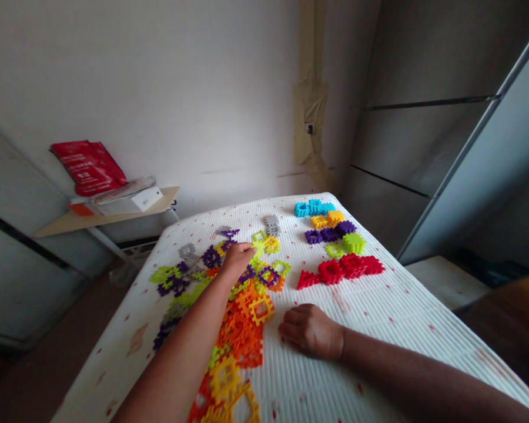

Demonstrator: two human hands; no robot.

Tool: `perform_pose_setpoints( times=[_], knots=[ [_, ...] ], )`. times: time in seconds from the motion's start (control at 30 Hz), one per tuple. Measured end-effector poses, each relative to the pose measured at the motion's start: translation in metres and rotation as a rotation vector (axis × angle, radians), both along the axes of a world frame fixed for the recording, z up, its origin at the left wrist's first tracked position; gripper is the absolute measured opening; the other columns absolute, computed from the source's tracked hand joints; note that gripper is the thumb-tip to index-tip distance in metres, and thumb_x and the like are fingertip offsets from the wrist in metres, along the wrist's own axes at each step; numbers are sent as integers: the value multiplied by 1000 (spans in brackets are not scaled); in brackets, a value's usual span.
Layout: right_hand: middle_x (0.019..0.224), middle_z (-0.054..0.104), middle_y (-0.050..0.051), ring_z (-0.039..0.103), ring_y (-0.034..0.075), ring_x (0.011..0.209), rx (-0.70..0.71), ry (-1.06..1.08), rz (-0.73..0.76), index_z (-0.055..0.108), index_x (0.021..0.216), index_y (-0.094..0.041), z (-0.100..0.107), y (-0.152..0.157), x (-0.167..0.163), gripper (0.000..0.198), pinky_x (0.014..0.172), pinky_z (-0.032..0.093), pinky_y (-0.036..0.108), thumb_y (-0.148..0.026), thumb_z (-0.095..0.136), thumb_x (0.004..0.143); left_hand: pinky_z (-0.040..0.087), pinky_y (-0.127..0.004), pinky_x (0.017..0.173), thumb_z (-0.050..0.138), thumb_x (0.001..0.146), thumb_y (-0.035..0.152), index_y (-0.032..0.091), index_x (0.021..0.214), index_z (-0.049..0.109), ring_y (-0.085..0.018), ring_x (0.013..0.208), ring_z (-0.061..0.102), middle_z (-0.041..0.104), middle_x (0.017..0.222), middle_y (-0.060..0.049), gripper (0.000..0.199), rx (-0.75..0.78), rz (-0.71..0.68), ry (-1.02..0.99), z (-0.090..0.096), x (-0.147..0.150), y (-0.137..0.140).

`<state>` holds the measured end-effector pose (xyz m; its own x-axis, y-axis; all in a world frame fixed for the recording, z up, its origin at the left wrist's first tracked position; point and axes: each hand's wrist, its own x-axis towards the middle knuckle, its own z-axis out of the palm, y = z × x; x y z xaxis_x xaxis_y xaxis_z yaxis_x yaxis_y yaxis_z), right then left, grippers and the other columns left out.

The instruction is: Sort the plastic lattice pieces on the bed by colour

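My left hand (238, 259) reaches over a mixed pile of toothed plastic building pieces, its fingers pinched on a lime-green building piece (258, 249). Beside that piece lies a yellow one (271, 244). Under and around my left forearm spread orange pieces (238, 326), along with purple, green and yellow ones. My right hand (311, 330) rests closed on the white ribbed cover, right of the pile, with no piece showing in it. Beyond it are colour groups: red pieces (352, 267), green (353, 242), purple (328, 234), yellow (335, 218), blue (314, 207) and a grey stack (272, 225).
The white ribbed cover (405, 335) with red spots drapes the work surface, which ends near the wall. At left, a small wooden shelf (55, 225) bears a red packet (87, 167) and a white box (146, 199). A sliding-door cabinet (401, 141) stands at right.
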<state>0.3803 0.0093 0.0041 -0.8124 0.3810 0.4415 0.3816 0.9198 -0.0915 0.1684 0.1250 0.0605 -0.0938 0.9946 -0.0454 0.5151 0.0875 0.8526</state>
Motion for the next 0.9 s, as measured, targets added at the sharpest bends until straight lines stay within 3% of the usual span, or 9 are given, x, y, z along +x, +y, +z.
perform_pose_setpoints(
  times=[0.1, 0.2, 0.3, 0.47, 0.7, 0.9],
  knots=[
    [81, 63, 6, 57, 14, 69, -44, 145, -41, 57, 90, -16, 10, 6, 5, 17, 61, 44, 26, -16, 40, 88, 44, -28, 61, 65, 66, 36, 13, 85, 64, -14, 62, 58, 63, 71, -2, 30, -31, 2, -296, -6, 4, -31],
    [99, 63, 11, 57, 18, 89, -60, 321, -164, 55, 104, -16, 32, 18, 10, 20, 75, 47, 32, -16, 43, 87, 46, -27, 61, 69, 60, 36, 13, 81, 64, -14, 63, 59, 64, 77, -5, 32, -85, 2, -549, -11, 11, -60],
    [111, 59, 13, 52, 23, 100, -67, 320, -250, 53, 112, -17, 53, 29, 7, 30, 83, 45, 39, -25, 54, 83, 46, -27, 58, 74, 54, 33, 12, 77, 65, -13, 62, 58, 65, 76, -7, 32, -148, -26, -707, -12, 19, -79],
    [116, 57, 13, 48, 26, 99, -82, 104, -337, 52, 115, -16, 60, 33, -9, 45, 80, 46, 40, -33, 64, 75, 44, -24, 58, 76, 54, 32, 14, 78, 67, -12, 63, 58, 65, 72, -3, 31, -208, -35, -836, -14, 32, -92],
    [105, 59, 9, 49, 22, 90, -37, 44, -382, 55, 104, -17, 59, 29, -14, 22, 78, 45, 34, -25, 52, 83, 43, -22, 57, 75, 53, 30, 15, 75, 67, -12, 64, 58, 66, 72, -1, 28, -265, 4, -870, -17, 41, -99],
    [103, 59, 11, 50, 21, 92, -56, 44, -304, 54, 107, -16, 64, 28, 0, 24, 81, 43, 35, -16, 50, 83, 45, -24, 60, 76, 53, 33, 15, 71, 68, -14, 67, 58, 65, 73, -3, 27, -226, -33, -876, -13, 52, -103]
  ],
)
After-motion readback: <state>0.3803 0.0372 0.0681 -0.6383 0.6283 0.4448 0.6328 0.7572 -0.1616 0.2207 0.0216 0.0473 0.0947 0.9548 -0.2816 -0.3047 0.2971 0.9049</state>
